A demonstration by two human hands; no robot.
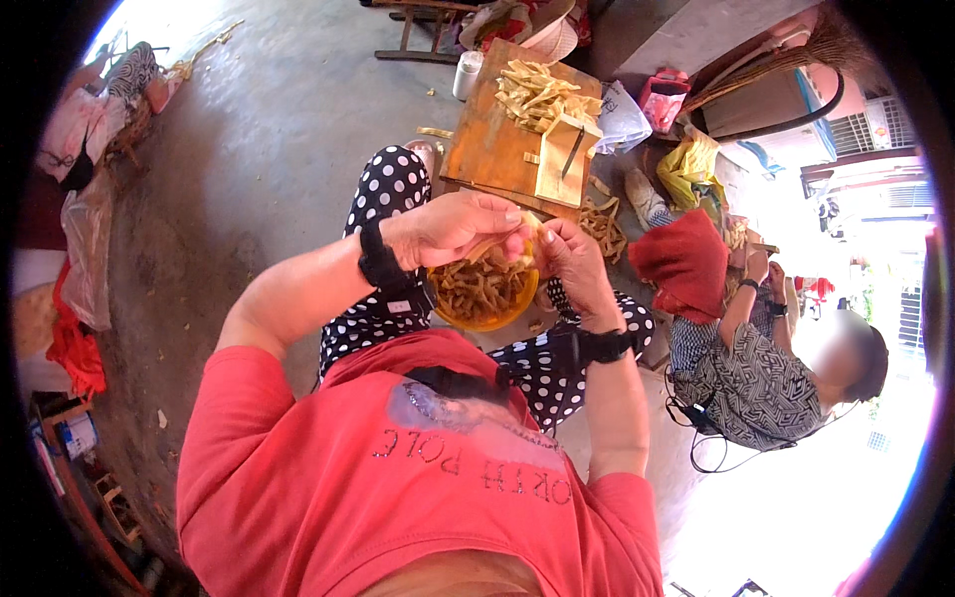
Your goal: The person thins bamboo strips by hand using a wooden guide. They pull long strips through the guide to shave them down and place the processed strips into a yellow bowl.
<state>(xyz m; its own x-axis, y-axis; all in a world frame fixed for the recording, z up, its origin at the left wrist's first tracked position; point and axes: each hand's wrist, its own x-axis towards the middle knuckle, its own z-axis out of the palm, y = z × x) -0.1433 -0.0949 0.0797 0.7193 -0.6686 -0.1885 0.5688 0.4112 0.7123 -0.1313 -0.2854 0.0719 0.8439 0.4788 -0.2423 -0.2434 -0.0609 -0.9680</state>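
Observation:
My left hand [453, 229] and my right hand [579, 264] meet over my lap, fingers pinched on a pale yellow strip [531, 231]. The strip looks dried or peeled, but its exact kind is unclear. Below my hands a yellow basin [484, 325] holds many brownish strips [476, 289]. Just beyond my hands stands a low wooden table [489, 144] bearing a heap of pale strips [542, 95]. On its near right corner rests a light-coloured block or box [557, 177] with a dark, thin tool [574, 149] lying on it.
More strips [603, 229] lie on the floor right of the table. A white canister [467, 76] stands at its left edge. At right, another person [766, 378] sits working with their hands, a red cloth [681, 264] over their lap. Bags and a broom [786, 70] lie at far right.

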